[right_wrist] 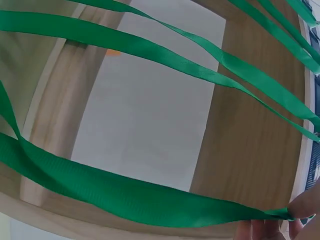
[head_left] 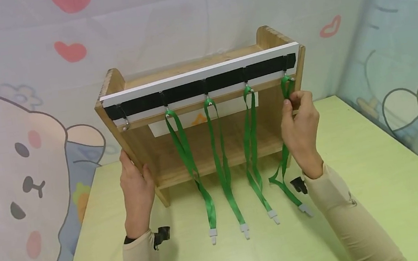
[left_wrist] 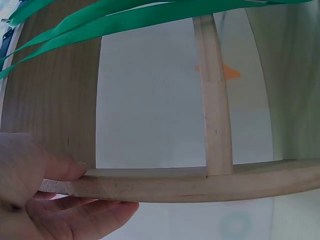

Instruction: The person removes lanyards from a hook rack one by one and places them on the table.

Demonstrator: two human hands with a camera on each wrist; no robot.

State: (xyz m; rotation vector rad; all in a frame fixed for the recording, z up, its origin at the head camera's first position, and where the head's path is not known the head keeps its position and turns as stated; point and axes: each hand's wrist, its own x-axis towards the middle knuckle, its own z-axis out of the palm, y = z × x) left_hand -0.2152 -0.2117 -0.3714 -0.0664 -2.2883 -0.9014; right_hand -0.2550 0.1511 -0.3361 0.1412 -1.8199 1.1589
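A small wooden shelf (head_left: pixel 203 149) stands on the table, with a white hook rail (head_left: pixel 201 72) along its top front edge. My left hand (head_left: pixel 136 190) grips the shelf's left side panel, thumb inside and fingers outside, as the left wrist view also shows. At the rightmost hook, my right hand (head_left: pixel 302 124) pinches the upper part of a green lanyard (head_left: pixel 284 160) between thumb and fingers; its loop is up at the hook. Three more green lanyards, a left one (head_left: pixel 185 151), a middle one (head_left: pixel 221 160) and a right one (head_left: pixel 251 142), hang from hooks. The leftmost hook (head_left: pixel 126 124) bears nothing.
The pale green table (head_left: pixel 226 260) extends in front of the shelf and to both sides. Behind it hangs a white cloth backdrop (head_left: pixel 163 26) with printed hearts and cartoon animals. White clips at the lanyards' lower ends dangle over the table.
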